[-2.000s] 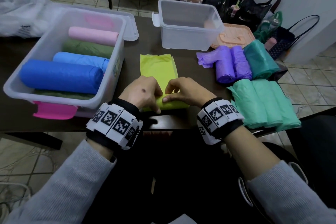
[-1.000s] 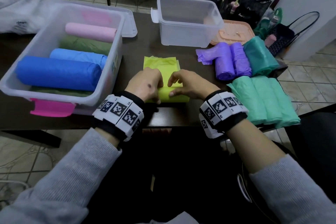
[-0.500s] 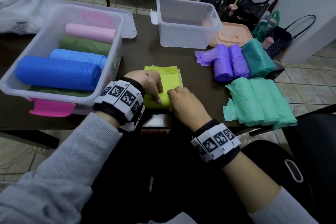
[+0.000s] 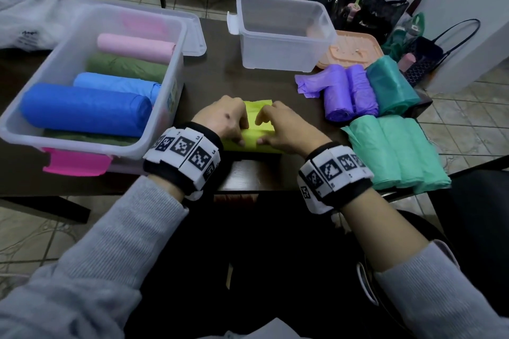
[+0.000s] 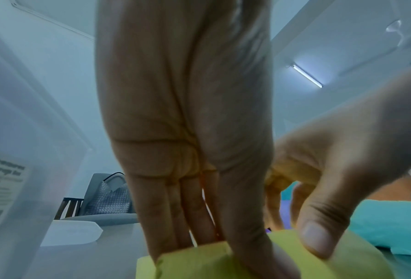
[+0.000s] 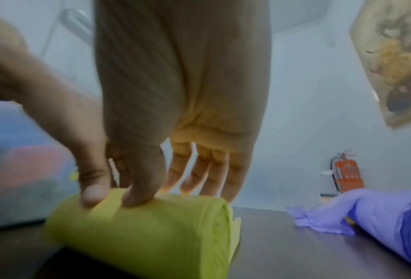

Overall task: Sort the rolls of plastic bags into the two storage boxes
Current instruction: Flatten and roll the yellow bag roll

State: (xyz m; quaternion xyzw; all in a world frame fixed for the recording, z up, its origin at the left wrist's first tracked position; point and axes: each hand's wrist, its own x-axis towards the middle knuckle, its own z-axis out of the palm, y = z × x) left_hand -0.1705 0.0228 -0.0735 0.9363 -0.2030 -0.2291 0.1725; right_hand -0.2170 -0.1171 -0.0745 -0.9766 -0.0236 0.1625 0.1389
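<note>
Left grip: my left hand (image 4: 223, 120) was clenched on the yellow-green roll (image 4: 257, 138), fingers over its far side and thumb on the near face.
Right grip: my right hand (image 4: 283, 129) grasped the same roll beside the left, thumb pressing its top in the right wrist view (image 6: 137, 232).
Roll in hand: it lay on the table (image 4: 217, 82) near the front edge, at 6 o'clock from the small box (image 4: 279, 36), with a short loose tail showing beyond my fingers; I judged I was winding it up.
Done: the large box (image 4: 68, 143) at 9 o'clock held a dark blue roll (image 4: 82, 109), a light blue roll (image 4: 115, 85), a green roll (image 4: 126, 66) and a pink roll (image 4: 135, 47), with more green plastic visible underneath, count uncertain.
Left: the small box at 12 o'clock looked empty, so I judged the sort roughly half finished.
Count on table at 3 o'clock: two purple rolls (image 4: 348, 93), one dark teal roll (image 4: 391, 85) and a mint green bundle (image 4: 396, 151) that seemed to be three rolls; I could not tell exactly.
Count of boxes: two, each with its lid off, the peach lid (image 4: 349, 48) just right of the small box.
</note>
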